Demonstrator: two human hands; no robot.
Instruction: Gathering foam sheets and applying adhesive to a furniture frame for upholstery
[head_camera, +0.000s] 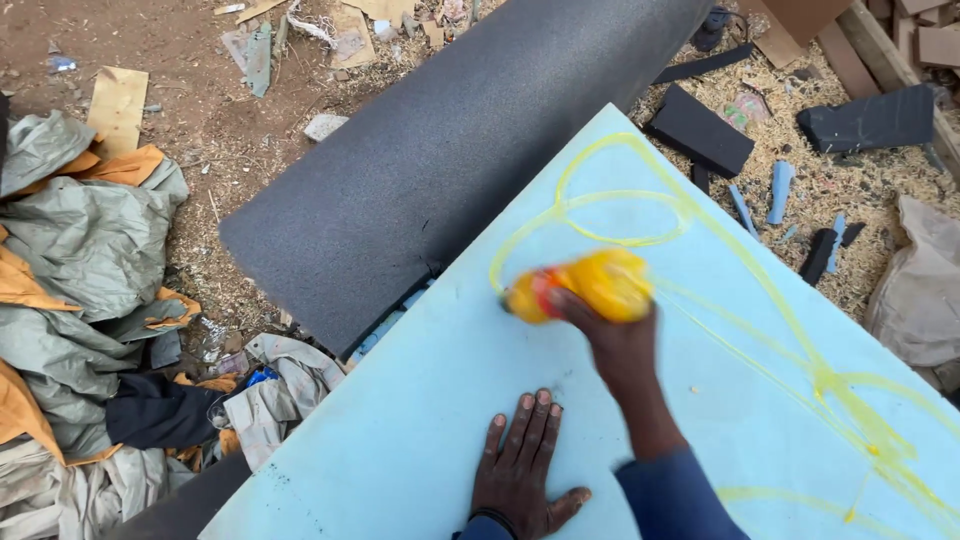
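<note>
A pale blue foam sheet (420, 420) filled the lower view, laid over a dark grey foam slab (440, 150) on bare dirt strewn with sawdust — an outdoor work yard. Yellow glue lines (700, 260) looped and ran across the blue surface. The right hand (610, 335) gripped a yellow squeeze bottle (585, 285), blurred, just above the sheet near the loops. The left hand (522, 465) lay flat, fingers spread, pressing the sheet. Crumpled grey and orange tarpaulin (80, 260) lay heaped to the left; black foam offcuts (700, 130) — and small blue scraps (780, 190) — scattered beyond the far edge
</note>
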